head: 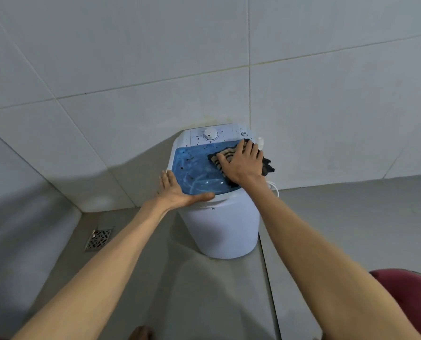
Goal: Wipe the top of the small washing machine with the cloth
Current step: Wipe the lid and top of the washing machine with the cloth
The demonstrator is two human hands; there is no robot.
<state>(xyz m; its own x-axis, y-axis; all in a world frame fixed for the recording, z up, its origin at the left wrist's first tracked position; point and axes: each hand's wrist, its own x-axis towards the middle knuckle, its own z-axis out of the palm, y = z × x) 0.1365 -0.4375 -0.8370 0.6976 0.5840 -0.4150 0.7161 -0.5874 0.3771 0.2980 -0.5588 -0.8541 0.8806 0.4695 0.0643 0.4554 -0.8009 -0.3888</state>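
A small white washing machine (pixel 226 229) stands on the floor against the tiled wall. Its top has a translucent blue lid (pixel 194 165) and a white control panel with a round dial (pixel 210 134), both dotted with dark specks. My right hand (pixel 243 163) lies flat with spread fingers on a dark and tan striped cloth (pixel 268 166), pressing it onto the right part of the lid. The cloth hangs over the machine's right edge. My left hand (pixel 180 191) grips the machine's front left rim, thumb along the front edge.
A metal floor drain (pixel 98 239) sits in the grey floor at the left. A white cord (pixel 274 186) trails behind the machine on the right. Something dark red (pixel 410 298) shows at the lower right corner. Tiled walls meet in a corner at the left.
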